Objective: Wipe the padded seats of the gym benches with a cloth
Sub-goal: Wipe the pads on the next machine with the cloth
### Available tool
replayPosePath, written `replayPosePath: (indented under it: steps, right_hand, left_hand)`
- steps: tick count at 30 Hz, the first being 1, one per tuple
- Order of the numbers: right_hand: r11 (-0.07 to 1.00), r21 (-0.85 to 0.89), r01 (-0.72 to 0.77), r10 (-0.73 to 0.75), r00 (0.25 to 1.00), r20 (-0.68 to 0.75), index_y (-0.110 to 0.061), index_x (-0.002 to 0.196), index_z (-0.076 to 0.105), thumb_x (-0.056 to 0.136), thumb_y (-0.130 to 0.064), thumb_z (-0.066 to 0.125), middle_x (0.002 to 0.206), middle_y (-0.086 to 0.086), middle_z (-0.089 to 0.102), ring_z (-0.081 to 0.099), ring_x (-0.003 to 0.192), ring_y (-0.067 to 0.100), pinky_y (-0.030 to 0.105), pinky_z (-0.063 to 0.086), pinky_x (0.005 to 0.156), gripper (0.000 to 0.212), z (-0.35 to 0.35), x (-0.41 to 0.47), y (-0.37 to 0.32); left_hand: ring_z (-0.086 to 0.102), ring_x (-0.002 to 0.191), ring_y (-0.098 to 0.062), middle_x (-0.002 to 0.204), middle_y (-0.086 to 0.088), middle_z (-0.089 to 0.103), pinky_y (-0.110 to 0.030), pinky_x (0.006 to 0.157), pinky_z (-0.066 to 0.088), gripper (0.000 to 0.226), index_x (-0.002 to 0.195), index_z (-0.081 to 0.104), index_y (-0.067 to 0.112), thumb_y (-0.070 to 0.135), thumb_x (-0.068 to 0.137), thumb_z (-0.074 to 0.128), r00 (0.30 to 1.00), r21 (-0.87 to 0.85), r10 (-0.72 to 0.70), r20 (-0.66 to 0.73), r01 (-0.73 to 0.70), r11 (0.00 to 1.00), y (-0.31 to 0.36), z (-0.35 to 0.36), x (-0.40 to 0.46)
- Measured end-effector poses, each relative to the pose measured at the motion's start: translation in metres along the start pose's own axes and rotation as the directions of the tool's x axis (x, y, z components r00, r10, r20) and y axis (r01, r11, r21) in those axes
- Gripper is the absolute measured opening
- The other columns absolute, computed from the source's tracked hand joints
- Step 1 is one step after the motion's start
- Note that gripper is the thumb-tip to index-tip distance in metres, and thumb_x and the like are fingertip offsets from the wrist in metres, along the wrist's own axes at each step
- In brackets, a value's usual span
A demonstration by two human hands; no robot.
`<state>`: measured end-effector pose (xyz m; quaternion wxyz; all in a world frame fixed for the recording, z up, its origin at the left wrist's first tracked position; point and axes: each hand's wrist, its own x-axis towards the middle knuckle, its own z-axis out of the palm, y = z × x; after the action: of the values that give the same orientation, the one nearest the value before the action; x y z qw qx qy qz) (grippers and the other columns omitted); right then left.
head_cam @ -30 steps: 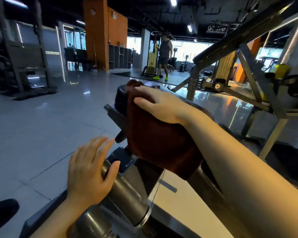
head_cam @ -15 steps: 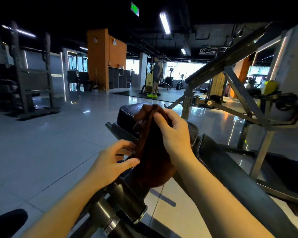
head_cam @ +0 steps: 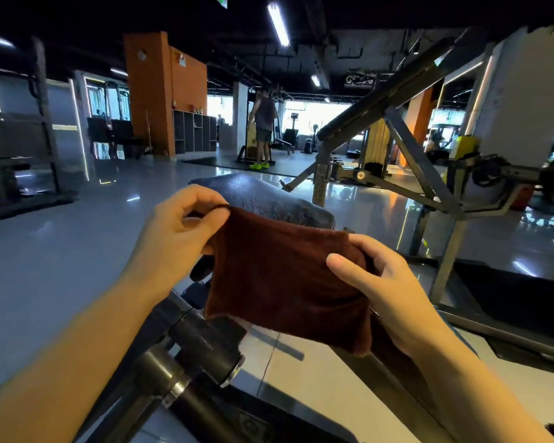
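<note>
head view, both hands up in front holding a brown cloth [head_cam: 285, 276] spread flat between them, off the pad. left hand [head_cam: 176, 231] pinches the upper left corner of the cloth, thumb and fingertips curled over the edge. right hand [head_cam: 381, 289] grips the right edge, thumb lying across the near face, fingers wrapped behind it. cloth hangs as a rough rectangle, lower edge loose and slightly frayed at the right corner, top edge pulled fairly taut between the two grips.

just behind the cloth's top edge sits a black padded seat [head_cam: 263, 196], worn shiny surface, partly hidden by the cloth; cannot tell if cloth touches it. below the cloth a dark steel tube frame [head_cam: 186, 356] with a collar runs down toward the bottom left, part of the same bench. on the right an angled grey metal machine frame [head_cam: 406, 145] with a sloped black pad along its top rail. glossy pale tiled floor [head_cam: 45, 251] reflects ceiling lights.

far back, a person [head_cam: 264, 129] in dark top, shorts and bright green shoes stands at a machine, back turned. orange pillar [head_cam: 160, 91] at back left with dark cubby shelves [head_cam: 194, 131] beside it. rack with weights [head_cam: 13, 148] at far left, dim. strip light [head_cam: 279, 24] on the dark ceiling.
</note>
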<state>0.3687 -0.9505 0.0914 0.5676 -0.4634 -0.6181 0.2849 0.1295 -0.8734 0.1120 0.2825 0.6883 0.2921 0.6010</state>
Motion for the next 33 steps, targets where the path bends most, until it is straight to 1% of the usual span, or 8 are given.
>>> replayPosePath:
  steps: [3,7,10,14,18,22,28,33]
  right_hand:
    - [0.981,0.165,-0.097,0.078,0.990,0.117,-0.018,0.115,0.067,0.080,-0.026,0.065,0.106,0.004,0.073,0.069,0.101,0.017,0.024,0.055,0.080,0.036,-0.011,-0.008,-0.003]
    - [0.937,0.250,-0.246,0.204,0.962,0.182,-0.013,0.123,0.062,0.077,-0.008,0.065,0.086,0.015,0.068,0.067,0.086,0.020,0.035,0.054,0.083,0.047,-0.014,-0.009,0.004]
    - [0.980,-0.130,-0.150,0.170,0.973,0.155,-0.025,0.117,0.065,0.089,-0.010,0.065,0.083,0.002,0.068,0.067,0.087,0.015,0.030,0.052,0.083,0.032,-0.004,-0.008,0.014]
    - [0.803,-0.590,0.086,-0.091,0.996,0.021,-0.044,0.081,0.062,0.089,-0.024,0.067,0.086,-0.014,0.065,0.059,0.080,0.000,0.013,0.042,0.069,0.023,-0.001,-0.005,0.009]
    - [0.808,-0.559,0.185,-0.231,0.973,-0.012,-0.045,0.078,0.061,0.084,-0.026,0.069,0.092,-0.018,0.057,0.056,0.089,0.001,0.017,0.044,0.076,0.021,-0.001,-0.006,0.006]
    - [0.894,-0.434,0.114,-0.144,0.989,-0.038,-0.035,0.076,0.070,0.083,-0.022,0.073,0.079,-0.018,0.071,0.065,0.078,-0.002,0.019,0.052,0.070,0.015,-0.001,-0.007,0.011]
    - [0.929,-0.349,0.125,-0.178,0.976,-0.126,-0.025,0.077,0.070,0.087,-0.012,0.070,0.078,-0.017,0.070,0.064,0.074,-0.003,0.008,0.044,0.065,0.016,0.001,-0.007,0.009]
    - [0.795,-0.569,0.209,-0.261,0.965,-0.009,-0.028,0.091,0.049,0.098,-0.025,0.052,0.073,-0.009,0.060,0.056,0.074,0.001,0.022,0.040,0.061,0.008,0.009,-0.001,0.006]
  left_hand:
    - [0.068,0.079,-0.011,0.081,0.011,0.069,-0.027,0.068,0.059,0.026,0.084,0.063,0.028,0.004,0.092,0.058,0.999,-0.025,0.017,-0.035,-0.018,1.000,0.003,0.005,0.004]
    - [0.066,0.082,-0.004,0.081,0.013,0.069,-0.019,0.073,0.055,0.030,0.085,0.062,0.028,-0.001,0.092,0.056,0.997,-0.026,0.059,-0.048,-0.061,0.998,0.003,0.001,0.004]
    - [0.063,0.077,0.003,0.078,0.021,0.068,-0.014,0.074,0.051,0.035,0.083,0.064,0.033,-0.001,0.089,0.060,0.992,0.101,0.123,-0.001,-0.122,0.987,0.002,-0.008,0.005]
    - [0.063,0.074,0.005,0.077,0.016,0.068,-0.010,0.076,0.051,0.022,0.085,0.066,0.027,0.004,0.084,0.069,0.990,0.300,0.138,0.024,-0.139,0.944,0.003,-0.024,0.006]
    - [0.064,0.080,0.006,0.081,0.030,0.067,-0.007,0.079,0.049,0.023,0.087,0.064,0.035,0.013,0.082,0.069,0.989,0.405,0.136,0.063,-0.150,0.902,0.001,-0.038,0.003]
    - [0.064,0.083,0.008,0.081,0.024,0.068,-0.005,0.080,0.047,0.024,0.088,0.064,0.035,0.014,0.079,0.070,0.985,0.407,0.150,0.082,-0.170,0.897,0.006,-0.043,0.000]
    - [0.062,0.083,0.012,0.082,0.041,0.061,-0.002,0.079,0.045,0.026,0.088,0.062,0.038,0.015,0.079,0.071,0.983,0.482,0.163,0.082,-0.182,0.857,0.003,-0.050,0.001]
    - [0.064,0.083,0.009,0.080,0.031,0.065,-0.005,0.080,0.048,0.027,0.088,0.063,0.039,0.014,0.080,0.072,0.983,0.489,0.176,0.041,-0.174,0.855,0.002,-0.055,0.001]
